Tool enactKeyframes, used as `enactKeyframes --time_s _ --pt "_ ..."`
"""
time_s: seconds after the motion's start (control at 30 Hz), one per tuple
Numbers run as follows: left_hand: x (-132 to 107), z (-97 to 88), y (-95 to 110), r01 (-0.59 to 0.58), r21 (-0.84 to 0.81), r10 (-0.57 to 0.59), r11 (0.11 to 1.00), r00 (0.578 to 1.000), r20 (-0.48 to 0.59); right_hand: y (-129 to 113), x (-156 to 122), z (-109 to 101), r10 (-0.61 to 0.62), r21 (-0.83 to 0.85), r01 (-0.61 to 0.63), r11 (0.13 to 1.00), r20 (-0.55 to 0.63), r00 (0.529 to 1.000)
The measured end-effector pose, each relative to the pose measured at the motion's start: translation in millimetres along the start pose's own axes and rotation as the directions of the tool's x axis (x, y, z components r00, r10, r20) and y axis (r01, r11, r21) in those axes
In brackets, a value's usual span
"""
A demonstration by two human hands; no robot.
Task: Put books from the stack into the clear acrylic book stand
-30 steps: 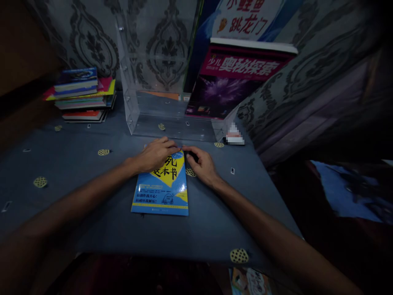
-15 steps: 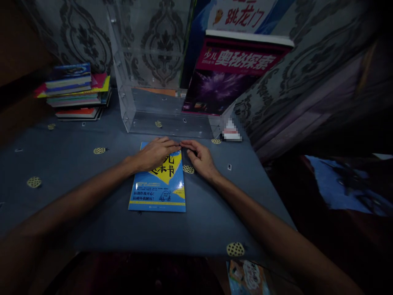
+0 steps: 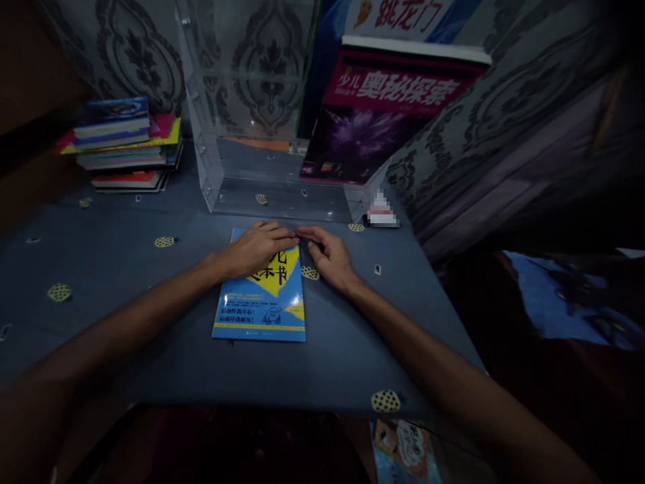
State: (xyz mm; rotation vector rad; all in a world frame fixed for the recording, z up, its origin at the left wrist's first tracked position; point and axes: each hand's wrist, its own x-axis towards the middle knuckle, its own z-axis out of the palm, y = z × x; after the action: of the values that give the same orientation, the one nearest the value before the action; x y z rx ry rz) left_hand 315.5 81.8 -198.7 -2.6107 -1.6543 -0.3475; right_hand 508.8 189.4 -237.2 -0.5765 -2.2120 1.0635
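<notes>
A blue and yellow book (image 3: 259,309) lies face up on the dark grey-blue tablecloth (image 3: 171,363). My left hand (image 3: 259,249) rests flat across its upper part, fingers stretched toward the top right corner and covering some of the title. Beside that corner, my right hand (image 3: 330,259) lies on its edge with the fingers extended and the thumb apart. Its fingertips meet those of the left hand; whether they touch the book is unclear. Just beyond both hands stands a clear acrylic book rack (image 3: 282,208).
A purple-covered book (image 3: 373,128) leans in the rack's right side, with a blue book (image 3: 398,20) behind it. Several books are piled in a stack (image 3: 125,148) at the back left. A small blurred object (image 3: 381,214) sits by the rack. Another book (image 3: 406,450) shows below the table's front edge.
The whole view has shifted slightly, so things appear a little higher. Both hands keep their places at the book.
</notes>
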Motion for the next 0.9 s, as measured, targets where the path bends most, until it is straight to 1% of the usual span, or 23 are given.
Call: enactKeyframes --time_s 0.13,0.23,0.33,0.47,0.57,0.73,0.9 --pt "1.1 -1.4 3.9 -0.014 0.04 0.013 0.999 1.0 0.006 -0.2 -0.1 -0.6 -0.017 -0.034 0.018 0.999 0.008 1.0" --pt "2.1 -2.1 5.9 -0.015 0.061 0.014 0.998 1.0 0.016 -1.5 -1.5 -2.1 -0.035 -0.091 0.037 0.995 0.026 0.999" --pt "1.5 -1.9 5.2 -0.013 0.035 0.013 0.999 1.0 0.005 -3.5 -4.2 -3.9 -0.052 -0.143 0.059 0.988 0.05 0.997" --pt "-1.7 -2.0 4.1 -0.048 -0.027 0.048 0.998 0.999 -0.003 -7.4 -8.4 -5.9 -0.087 -0.187 0.103 0.977 0.093 0.992" --pt "-2.9 -2.5 6.2 -0.06 -0.016 0.06 0.998 0.998 0.004 -8.1 -9.5 -6.4 -0.115 -0.232 0.134 0.963 0.096 0.989" --pt "-2.8 -3.0 10.4 -0.041 0.044 0.039 0.998 0.999 0.028 -4.4 -9.0 -5.0 -0.158 -0.245 0.178 0.953 0.1 0.982" --pt "-6.1 -2.0 6.3 -0.074 0.0 0.074 0.997 0.997 0.011 -12.2 -18.6 -6.0 -0.168 -0.242 0.187 0.952 0.095 0.981"
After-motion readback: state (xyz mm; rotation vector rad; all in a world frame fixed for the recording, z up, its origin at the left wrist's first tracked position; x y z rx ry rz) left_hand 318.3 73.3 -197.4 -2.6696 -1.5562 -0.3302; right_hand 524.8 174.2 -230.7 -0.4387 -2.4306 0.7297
